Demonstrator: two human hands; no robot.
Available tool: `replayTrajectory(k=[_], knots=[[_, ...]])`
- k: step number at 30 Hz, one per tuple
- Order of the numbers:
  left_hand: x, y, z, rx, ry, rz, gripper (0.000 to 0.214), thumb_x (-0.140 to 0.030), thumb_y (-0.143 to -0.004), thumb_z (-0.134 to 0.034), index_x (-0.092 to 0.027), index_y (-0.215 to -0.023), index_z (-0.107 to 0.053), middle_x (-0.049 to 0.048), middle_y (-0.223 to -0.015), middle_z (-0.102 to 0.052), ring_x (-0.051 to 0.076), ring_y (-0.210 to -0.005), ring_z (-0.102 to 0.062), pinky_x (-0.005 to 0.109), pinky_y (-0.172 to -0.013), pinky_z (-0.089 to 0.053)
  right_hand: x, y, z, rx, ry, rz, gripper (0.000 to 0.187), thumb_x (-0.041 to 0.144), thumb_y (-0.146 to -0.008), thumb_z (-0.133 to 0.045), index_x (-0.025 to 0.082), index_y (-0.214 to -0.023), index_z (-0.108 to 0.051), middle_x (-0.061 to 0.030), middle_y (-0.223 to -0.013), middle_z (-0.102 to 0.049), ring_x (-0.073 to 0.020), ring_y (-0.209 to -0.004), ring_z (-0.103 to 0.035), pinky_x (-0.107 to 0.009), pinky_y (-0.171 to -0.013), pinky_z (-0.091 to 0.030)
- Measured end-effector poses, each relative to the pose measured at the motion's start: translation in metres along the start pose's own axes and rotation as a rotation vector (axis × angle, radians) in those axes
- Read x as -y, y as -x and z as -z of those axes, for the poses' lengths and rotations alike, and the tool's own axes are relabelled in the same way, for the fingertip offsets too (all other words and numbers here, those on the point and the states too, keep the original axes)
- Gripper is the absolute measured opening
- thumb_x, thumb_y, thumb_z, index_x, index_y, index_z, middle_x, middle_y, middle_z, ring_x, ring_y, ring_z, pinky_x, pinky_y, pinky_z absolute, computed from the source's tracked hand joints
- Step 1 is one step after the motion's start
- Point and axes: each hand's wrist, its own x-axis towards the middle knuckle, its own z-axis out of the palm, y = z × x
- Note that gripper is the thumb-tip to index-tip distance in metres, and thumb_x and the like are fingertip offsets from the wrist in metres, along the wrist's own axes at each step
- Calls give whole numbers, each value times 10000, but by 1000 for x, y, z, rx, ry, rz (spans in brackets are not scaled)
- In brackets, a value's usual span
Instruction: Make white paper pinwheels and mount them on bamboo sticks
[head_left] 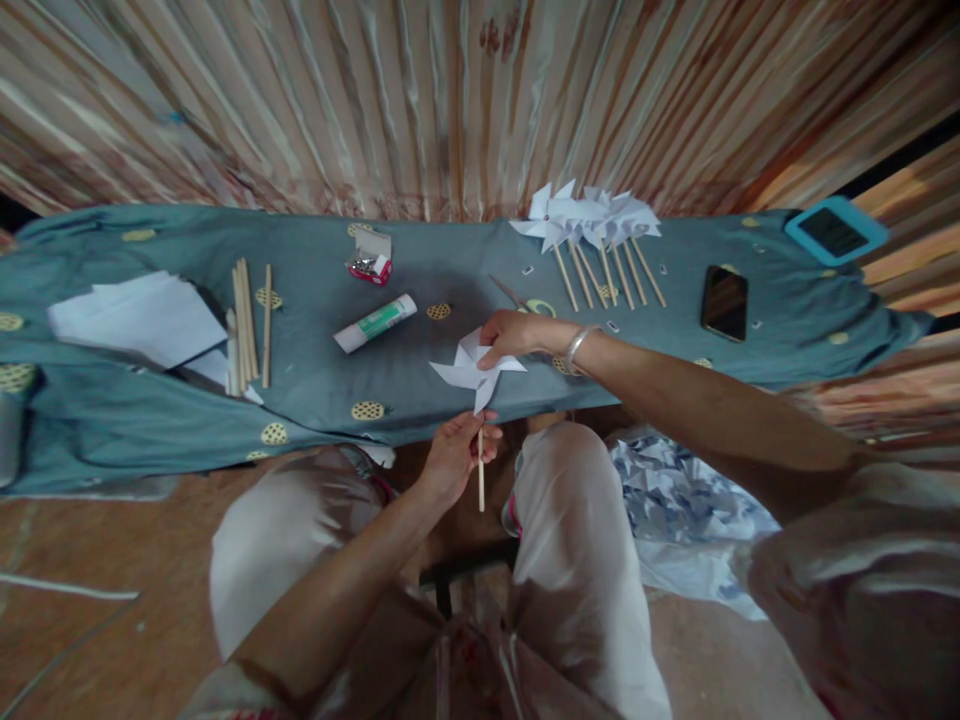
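A white paper pinwheel point(469, 372) on a thin wooden stick point(481, 480) is held between my two hands at the table's front edge. My left hand point(457, 452) is closed round the stick just below the paper blades. My right hand point(514, 335) pinches the middle of the pinwheel from above, its fingertips covering the centre. Just behind the right hand lie scissors point(536, 307) with pale green handles. A glue stick point(375, 322) with a green label rests to the left, and behind it stands a small open red and white box point(370, 258) of shiny metal pieces.
Several finished pinwheels point(592, 220) lie at the back right. A phone point(725, 302) and a blue-framed device point(836, 230) are farther right. White paper sheets point(142, 320) and loose wooden sticks point(246, 320) lie left. A bag of folded paper point(690, 500) sits on the floor.
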Motion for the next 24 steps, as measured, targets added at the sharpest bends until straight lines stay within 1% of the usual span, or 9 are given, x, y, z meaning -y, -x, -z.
replayTrajectory(k=[4,6,8,11,13,16,18,21,24], knots=[[-2,1,1,9,-10,-23,380,-385,-580,-886,-103,-754,-701,6,-544,-653,55,-383,-451,214,-424,-269,-2,1,-2,-37,60,33,213,265,-705,-758,166,-588,-610,53,-551,-455,-96,-559,-362,-273,-569,-260],[-2,2,2,4,-27,-50,434,-421,-534,-898,-101,-751,-701,-6,-526,-637,46,-374,-427,210,-411,-248,-4,2,-3,-48,73,43,230,277,-700,-750,169,-570,-592,56,-547,-443,-100,-568,-358,-280,-578,-242],[-4,3,4,-2,-53,-86,469,-457,-529,-893,-100,-765,-703,-13,-529,-629,39,-369,-410,206,-402,-237,-6,4,-5,-61,18,63,227,278,-696,-740,171,-574,-581,61,-549,-442,-98,-571,-363,-279,-581,-239],[-7,5,9,-5,-116,-146,485,-506,-570,-866,-108,-796,-705,-24,-552,-628,31,-353,-392,205,-384,-224,-10,7,-12,-107,-175,116,229,284,-698,-727,171,-579,-567,69,-549,-440,-90,-563,-370,-265,-567,-246],[-11,6,14,-12,-163,-176,493,-537,-595,-849,-116,-804,-702,-29,-564,-629,28,-338,-385,202,-373,-213,-13,9,-20,-149,-334,151,237,307,-690,-733,172,-574,-577,60,-549,-467,-96,-567,-401,-259,-560,-267],[-20,8,19,-20,-228,-215,503,-572,-622,-828,-123,-808,-694,-31,-569,-628,31,-325,-397,197,-368,-220,-14,7,-32,-178,-645,248,210,348,-649,-770,179,-640,-645,30,-614,-589,-124,-622,-501,-252,-586,-356],[-26,9,21,-22,-264,-243,506,-583,-638,-816,-126,-815,-691,-32,-566,-628,35,-322,-408,194,-368,-232,-13,4,-40,-182,-822,301,241,373,-609,-799,179,-689,-682,18,-673,-648,-135,-661,-549,-257,-624,-408],[-35,10,23,-26,-311,-279,505,-592,-661,-796,-128,-825,-685,-34,-557,-624,41,-318,-420,191,-368,-243,-9,-2,-51,-200,-1001,323,325,406,-552,-855,173,-721,-705,16,-707,-686,-138,-683,-584,-266,-665,-449],[-44,9,25,-34,-361,-293,506,-597,-668,-785,-131,-830,-676,-31,-566,-627,53,-319,-442,192,-359,-256,-6,-7,-58,-228,-1121,325,370,425,-537,-889,167,-734,-712,17,-710,-699,-132,-677,-591,-266,-667,-456]])
